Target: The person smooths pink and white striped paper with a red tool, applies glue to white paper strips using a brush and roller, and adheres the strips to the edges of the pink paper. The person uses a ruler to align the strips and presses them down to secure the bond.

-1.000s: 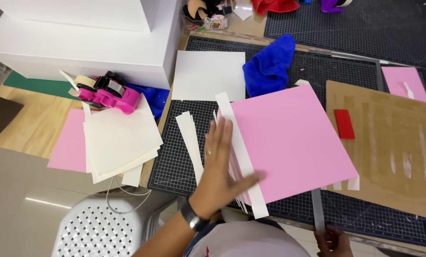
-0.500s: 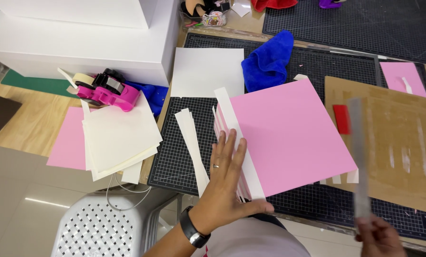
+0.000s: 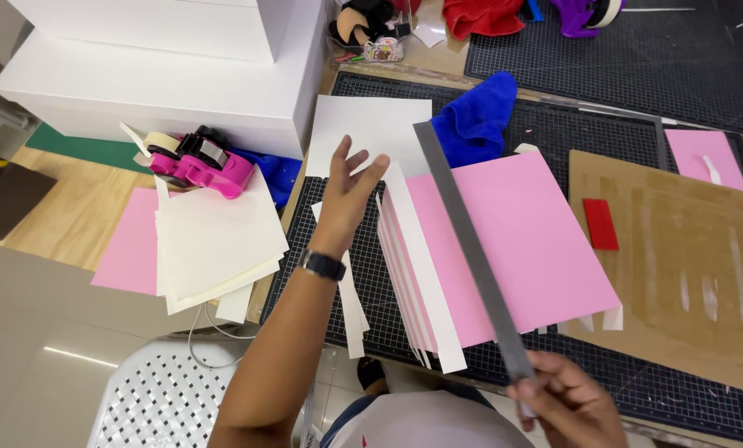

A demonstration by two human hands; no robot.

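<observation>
A pink paper sheet [image 3: 521,241] lies on a black cutting mat [image 3: 371,274], over a stack of pink and white sheets whose white edge strip [image 3: 425,282] shows at its left. My right hand [image 3: 567,406], at the bottom edge, holds one end of a long grey metal ruler [image 3: 471,249] that lies slanted across the pink sheet. My left hand [image 3: 351,195] hovers open, fingers spread, just left of the stack's upper corner; a dark watch is on its wrist.
Cream sheets [image 3: 218,241] and a pink tape dispenser [image 3: 201,162] lie at left below a white box [image 3: 164,75]. A blue cloth [image 3: 475,116] sits behind the stack, a white sheet [image 3: 363,129] beside it. Brown cardboard [image 3: 687,274] with a red piece [image 3: 600,224] is at right.
My right hand brought the ruler from the right side onto the pink sheet. My left hand lifted off the stack's lower left and moved up, fingers spread.
</observation>
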